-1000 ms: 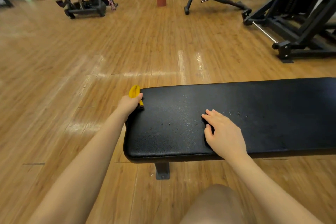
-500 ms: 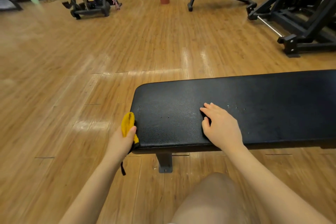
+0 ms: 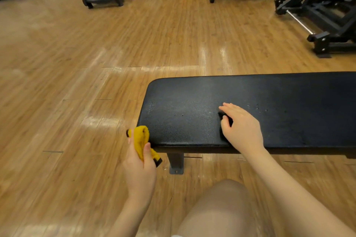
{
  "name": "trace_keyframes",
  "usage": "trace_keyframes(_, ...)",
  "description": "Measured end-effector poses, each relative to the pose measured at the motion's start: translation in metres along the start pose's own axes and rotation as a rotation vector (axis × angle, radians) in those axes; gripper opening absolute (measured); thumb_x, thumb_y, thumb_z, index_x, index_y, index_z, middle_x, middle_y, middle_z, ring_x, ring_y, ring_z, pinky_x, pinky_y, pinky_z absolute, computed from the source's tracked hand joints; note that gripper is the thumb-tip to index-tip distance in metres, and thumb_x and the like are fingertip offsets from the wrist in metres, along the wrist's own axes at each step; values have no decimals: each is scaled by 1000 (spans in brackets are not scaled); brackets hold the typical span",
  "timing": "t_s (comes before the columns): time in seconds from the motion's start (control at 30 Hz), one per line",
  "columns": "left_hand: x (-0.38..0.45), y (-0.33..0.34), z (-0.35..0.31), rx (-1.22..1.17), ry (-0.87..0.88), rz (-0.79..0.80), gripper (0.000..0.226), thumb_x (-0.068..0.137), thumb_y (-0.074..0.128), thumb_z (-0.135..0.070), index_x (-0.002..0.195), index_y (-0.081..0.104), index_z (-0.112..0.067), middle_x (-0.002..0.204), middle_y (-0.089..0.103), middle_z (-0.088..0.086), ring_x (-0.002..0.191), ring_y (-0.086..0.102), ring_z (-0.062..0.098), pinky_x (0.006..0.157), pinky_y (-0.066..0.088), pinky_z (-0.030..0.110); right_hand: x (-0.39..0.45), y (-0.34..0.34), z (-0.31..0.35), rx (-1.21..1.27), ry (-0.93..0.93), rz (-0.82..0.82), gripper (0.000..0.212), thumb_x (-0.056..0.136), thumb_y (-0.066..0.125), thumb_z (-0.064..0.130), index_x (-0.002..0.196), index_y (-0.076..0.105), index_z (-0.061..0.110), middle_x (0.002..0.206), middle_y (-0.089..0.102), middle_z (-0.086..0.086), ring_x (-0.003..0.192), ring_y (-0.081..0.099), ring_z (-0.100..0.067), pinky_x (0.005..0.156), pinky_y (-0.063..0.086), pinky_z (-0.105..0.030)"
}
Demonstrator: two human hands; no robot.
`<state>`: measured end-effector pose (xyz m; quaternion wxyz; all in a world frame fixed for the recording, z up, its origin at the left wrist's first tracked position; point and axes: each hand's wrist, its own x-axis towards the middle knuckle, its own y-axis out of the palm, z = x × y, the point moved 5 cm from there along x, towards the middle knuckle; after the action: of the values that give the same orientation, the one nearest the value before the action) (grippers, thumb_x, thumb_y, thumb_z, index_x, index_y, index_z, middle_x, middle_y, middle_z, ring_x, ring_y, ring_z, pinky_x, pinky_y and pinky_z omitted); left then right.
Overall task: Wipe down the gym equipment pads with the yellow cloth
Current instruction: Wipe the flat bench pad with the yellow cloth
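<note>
your left hand [image 3: 140, 171] has come off the end of the bench pad [image 3: 269, 102] in the last second: it was sliding the yellow cloth [image 3: 142, 140] down the pad's short left edge, and now it sits just off the near left corner, over the wooden floor [image 3: 96, 44], with the cloth bunched in a curled grip, thumb pressed across it. the cloth looks close to the corner but i can't tell if it touches. your right hand [image 3: 242, 127] hasn't moved, resting flat on the pad top with fingers relaxed and holding nothing (a brace, i'd guess). that reads as the end edge finished, so the near long side or the top probably comes next.
</note>
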<state>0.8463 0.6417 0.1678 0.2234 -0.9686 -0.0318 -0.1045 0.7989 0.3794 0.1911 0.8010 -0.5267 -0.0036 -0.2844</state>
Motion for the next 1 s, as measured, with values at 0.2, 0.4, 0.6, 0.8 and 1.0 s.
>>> trace_keyframes(0.2, -3, 91, -111, 466, 727, 365, 61, 92, 47, -31, 146, 25, -13, 151, 29, 8, 140, 26, 28, 113, 24, 40, -8, -40, -16, 425, 50, -277, 38, 83, 42, -4, 108, 68, 7, 106, 62, 5, 93, 55, -1, 82, 36, 2)
trace_keyframes(0.4, 9, 99, -90, 427, 508, 856, 88, 86, 60, -47, 150, 5, -23, 157, 5, -8, 144, -1, 7, 115, -1, 27, -22, -58, -10, 352, 48, -223, 38, 84, 41, 14, 113, 65, 11, 113, 62, 4, 107, 52, 0, 91, 32, -1)
trace_keyframes(0.6, 34, 51, -42, 543, 413, 559, 71, 88, 16, -50, 149, 18, -14, 156, 16, 1, 144, 6, 10, 113, 0, 22, -15, 11, 66, -175, -270, 390, 66, 92, 35, 56, 147, 21, 23, 155, 19, 5, 143, 13, -14, 115, 11, -33)
trace_keyframes(0.8, 28, 51, -43, 555, 449, 478, 63, 98, 28, -44, 149, 12, -11, 157, 14, 4, 145, 8, 15, 114, 2, 25, 6, -11, -4, -211, -125, 358, 47, 98, 37, 37, 143, 31, 27, 154, 21, 8, 142, 19, -15, 112, 23, -34)
trace_keyframes(1.0, 22, 67, -47, 767, 523, 523, 83, 83, -3, -59, 149, 18, -13, 156, 17, 4, 145, 9, 21, 114, 1, 30, 25, -51, -72, -265, 219, 232, 45, 98, 41, 28, 141, 37, 17, 152, 28, 0, 137, 28, -24, 109, 24, -36)
